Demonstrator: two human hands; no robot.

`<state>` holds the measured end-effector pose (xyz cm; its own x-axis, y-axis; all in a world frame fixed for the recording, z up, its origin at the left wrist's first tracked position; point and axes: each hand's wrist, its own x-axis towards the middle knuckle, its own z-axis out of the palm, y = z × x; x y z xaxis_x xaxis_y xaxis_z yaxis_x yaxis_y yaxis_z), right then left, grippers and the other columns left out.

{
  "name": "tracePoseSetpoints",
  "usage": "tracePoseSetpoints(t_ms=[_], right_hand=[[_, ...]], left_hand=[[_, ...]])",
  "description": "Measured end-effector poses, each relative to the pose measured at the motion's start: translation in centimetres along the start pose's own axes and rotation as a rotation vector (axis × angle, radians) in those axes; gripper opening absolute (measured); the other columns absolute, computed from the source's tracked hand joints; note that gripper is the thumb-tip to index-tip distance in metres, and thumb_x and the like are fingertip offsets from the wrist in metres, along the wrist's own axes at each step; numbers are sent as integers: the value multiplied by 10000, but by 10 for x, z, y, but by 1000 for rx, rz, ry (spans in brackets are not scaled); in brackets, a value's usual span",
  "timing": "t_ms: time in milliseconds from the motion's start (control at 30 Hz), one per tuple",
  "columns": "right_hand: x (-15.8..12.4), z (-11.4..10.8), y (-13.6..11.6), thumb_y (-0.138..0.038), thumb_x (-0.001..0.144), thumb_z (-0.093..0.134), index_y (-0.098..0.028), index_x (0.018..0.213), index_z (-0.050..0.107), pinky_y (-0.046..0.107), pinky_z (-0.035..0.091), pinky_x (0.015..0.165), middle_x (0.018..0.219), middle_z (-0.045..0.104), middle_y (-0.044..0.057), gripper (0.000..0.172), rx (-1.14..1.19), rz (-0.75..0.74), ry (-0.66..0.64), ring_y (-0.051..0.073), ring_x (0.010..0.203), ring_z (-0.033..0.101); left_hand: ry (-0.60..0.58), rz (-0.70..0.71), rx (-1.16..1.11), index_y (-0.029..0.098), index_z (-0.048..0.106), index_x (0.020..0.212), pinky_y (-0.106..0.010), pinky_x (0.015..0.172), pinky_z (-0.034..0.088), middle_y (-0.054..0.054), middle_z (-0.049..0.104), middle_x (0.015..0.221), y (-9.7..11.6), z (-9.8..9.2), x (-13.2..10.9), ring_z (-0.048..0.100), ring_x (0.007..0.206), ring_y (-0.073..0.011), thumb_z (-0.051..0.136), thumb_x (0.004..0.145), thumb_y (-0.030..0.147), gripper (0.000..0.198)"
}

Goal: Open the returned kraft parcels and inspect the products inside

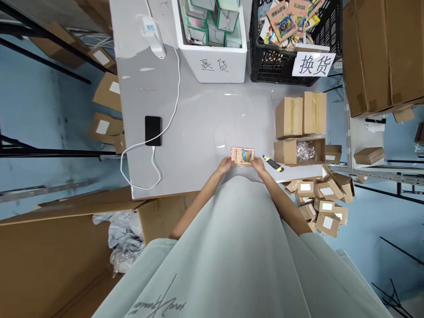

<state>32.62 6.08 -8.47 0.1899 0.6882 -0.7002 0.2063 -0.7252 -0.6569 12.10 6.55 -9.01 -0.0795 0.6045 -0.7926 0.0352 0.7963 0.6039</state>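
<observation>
As the head view looks down past a pale green garment, a white table (205, 115) carries most of what lies about. At its far edge stands a white foam bin (218, 66) full of green-and-white packs. Beside it is a black crate (265, 66) of colourful packs with a paper sign (313, 64) on its front. To the left a black phone (153, 130) lies flat, and a white cable (172, 110) loops from it up to a charger (152, 33). To the right two shut cartons (300, 115) stand side by side. In front of them an open carton (300, 151) lies on its side with clear plastic inside. A yellow-and-black knife (273, 164) lies just beside the right grip (258, 164), between it and the open carton, apart from the pack. Off the table's right corner is a heap of small labelled boxes (319, 205). At the lower left are a big carton (49, 256) and crumpled wrap (124, 238).

A small pink pack (242, 157) sits at the near edge of the table, printed face up, held between the two grips. The left grip (225, 164) is closed on its left end and the right grip on its right end, fingers curled round the short edges. Whether the pack rests on the table or is lifted just off it cannot be told.
</observation>
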Motion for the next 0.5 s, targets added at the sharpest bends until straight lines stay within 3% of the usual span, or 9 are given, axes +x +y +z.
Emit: tracePoseSetpoints(t_ms=[167,300,400,500], right_hand=[[-2,7,-7,-202,879,817,-153,1056,754,272,566,816,806,778,30,194,67,93,42,215,909,721],[-15,14,-10,-184,855,864,-180,877,701,258,483,652,605,629,-44,165,137,136,-2,141,644,563],[-33,18,-15,-218,828,912,-205,844,676,245,458,592,576,590,-78,237,200,113,-56,111,572,495],[-56,18,-25,-308,810,950,-215,958,710,233,539,641,676,685,-69,297,274,42,-101,120,635,600]], left_hand=[[-16,4,-15,162,723,1181,-381,1055,624,-168,865,1222,3,-6,2,814,1179,-294,938,813,279,442],[5,-5,-8,169,723,1120,-392,1033,616,-167,863,1172,7,-16,-3,796,1246,-336,941,770,267,423],[29,-12,-18,156,725,1148,-425,1036,618,-152,854,1104,11,-26,-12,799,1232,-357,925,758,258,450],[51,25,-65,142,702,1277,-425,1043,629,-145,850,1128,18,-35,-28,812,1186,-321,900,814,276,521]])
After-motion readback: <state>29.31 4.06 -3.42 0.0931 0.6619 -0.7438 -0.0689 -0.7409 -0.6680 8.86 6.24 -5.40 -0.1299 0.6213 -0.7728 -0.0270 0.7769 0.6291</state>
